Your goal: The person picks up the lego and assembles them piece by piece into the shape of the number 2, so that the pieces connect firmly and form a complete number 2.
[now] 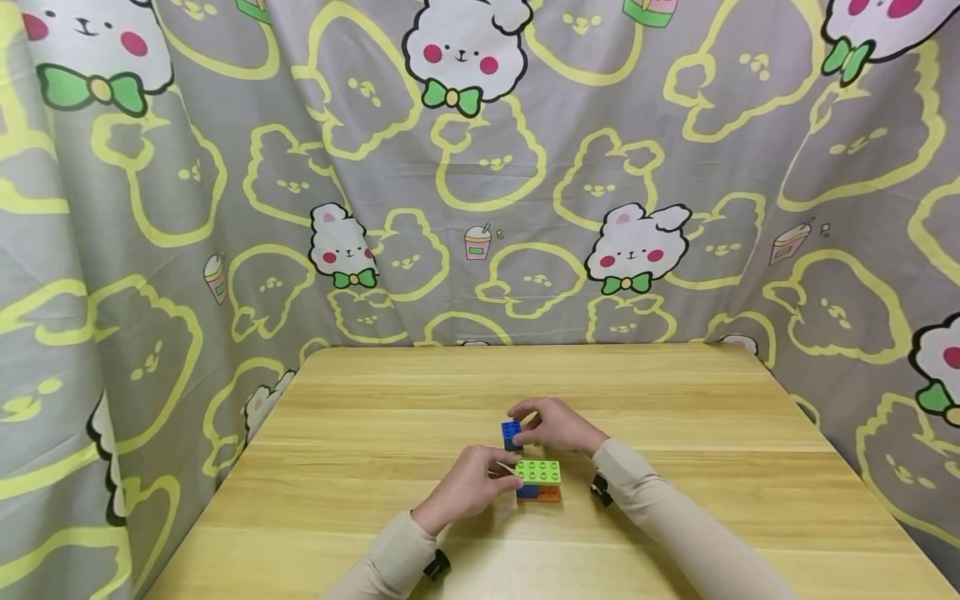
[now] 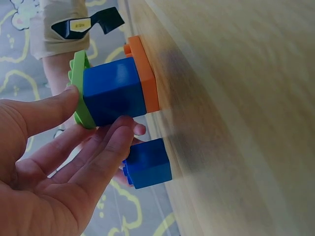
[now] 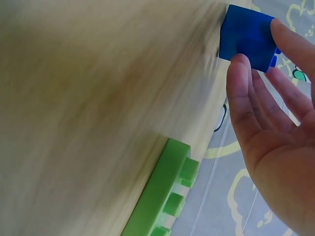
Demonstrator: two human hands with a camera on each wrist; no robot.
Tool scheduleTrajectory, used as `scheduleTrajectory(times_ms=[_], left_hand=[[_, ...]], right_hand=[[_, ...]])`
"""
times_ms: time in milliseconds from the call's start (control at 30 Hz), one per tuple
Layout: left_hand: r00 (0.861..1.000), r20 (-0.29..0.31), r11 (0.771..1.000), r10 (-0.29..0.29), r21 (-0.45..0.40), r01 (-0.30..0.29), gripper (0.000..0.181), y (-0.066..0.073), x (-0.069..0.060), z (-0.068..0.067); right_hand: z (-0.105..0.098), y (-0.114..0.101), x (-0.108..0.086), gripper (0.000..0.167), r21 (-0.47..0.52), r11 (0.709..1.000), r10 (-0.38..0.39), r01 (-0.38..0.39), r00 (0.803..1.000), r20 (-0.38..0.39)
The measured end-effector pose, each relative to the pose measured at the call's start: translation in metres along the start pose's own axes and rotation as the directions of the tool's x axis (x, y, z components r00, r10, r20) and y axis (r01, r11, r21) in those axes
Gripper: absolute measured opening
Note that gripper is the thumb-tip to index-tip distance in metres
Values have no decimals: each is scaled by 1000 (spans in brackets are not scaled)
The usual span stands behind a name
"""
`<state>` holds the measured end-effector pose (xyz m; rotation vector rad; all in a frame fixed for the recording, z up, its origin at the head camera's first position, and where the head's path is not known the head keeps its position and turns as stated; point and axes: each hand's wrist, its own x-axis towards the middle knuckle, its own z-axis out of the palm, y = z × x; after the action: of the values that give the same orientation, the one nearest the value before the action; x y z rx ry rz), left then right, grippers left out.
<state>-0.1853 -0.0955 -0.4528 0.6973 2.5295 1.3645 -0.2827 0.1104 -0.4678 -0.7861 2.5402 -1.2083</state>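
A stack stands on the table: a thin orange plate (image 2: 143,73) at the bottom, a blue block (image 2: 114,93) on it, and a light green plate (image 1: 537,472) on top. My left hand (image 1: 467,487) holds the stack's left end, its thumb at the green plate's edge and its fingers by the blue block. Just behind the stack, a separate blue block (image 3: 247,38) with studs stands on the table. My right hand (image 1: 558,426) has thumb and fingers around this block. In the left wrist view that block (image 2: 149,163) appears below the stack.
The wooden table (image 1: 360,417) reaches back to a grey curtain (image 1: 465,183) with yellow outlines and white cartoon animals, which also hangs at both sides. Dark bands with small devices are on both wrists.
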Motion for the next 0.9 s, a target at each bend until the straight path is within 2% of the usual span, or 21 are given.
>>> scheduleTrajectory(times_ms=[400, 700, 900], left_hand=[[1000, 6, 1000, -12, -7, 12, 32, -1, 1, 0], [999, 12, 999, -42, -19, 43, 32, -1, 1, 1], [999, 6, 999, -43, -24, 43, 33, -2, 1, 1]], right_hand=[[1, 0, 0, 36, -18, 1000, 4, -4, 1000, 1], [-2, -3, -3, 34, 10, 999, 33, -33, 999, -2], [-6, -4, -5, 32, 11, 1000, 22, -22, 1000, -7]])
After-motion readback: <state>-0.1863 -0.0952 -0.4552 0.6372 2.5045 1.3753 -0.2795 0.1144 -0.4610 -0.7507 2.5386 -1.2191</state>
